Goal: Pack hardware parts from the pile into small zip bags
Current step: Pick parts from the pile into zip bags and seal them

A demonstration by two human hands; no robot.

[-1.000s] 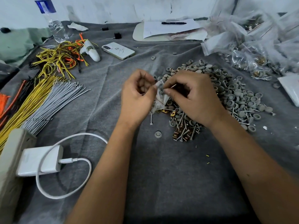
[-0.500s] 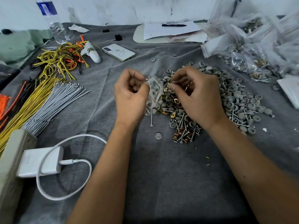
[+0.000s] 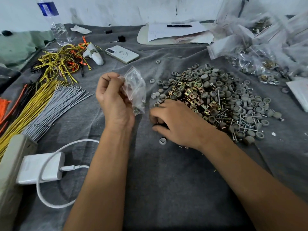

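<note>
Grey cloth [image 3: 166, 189] covers the counter you are working at, with a pale wall behind it.

Your left hand [image 3: 113, 99], at centre frame, pinches a small clear zip bag [image 3: 135, 87] by its edge and holds it up off the cloth; a few small parts already sit in its lower corner, so this bag looks started but nowhere near full, and it is not sealed yet. Your right hand [image 3: 176, 122], just right of it and lower, rests on the near-left edge of the pile [image 3: 216, 100] with the fingers curled down onto the parts; you seem to be picking something up, though whether anything is pinched cannot be made out.

That pile, right of centre, is still large: grey caps, brass-coloured square clips and screws mixed together. One loose grey cap [image 3: 162, 140] lies on the cloth just below your right hand.

In the upper right of the frame, filled bags [image 3: 260, 64] are heaped together, so a good share is packed, but judging by the pile, much remains.

Further out on the left lie wire bundles [image 3: 41, 104], a charger [image 3: 41, 167], a phone [image 3: 122, 54] and a water bottle [image 3: 55, 24].
</note>
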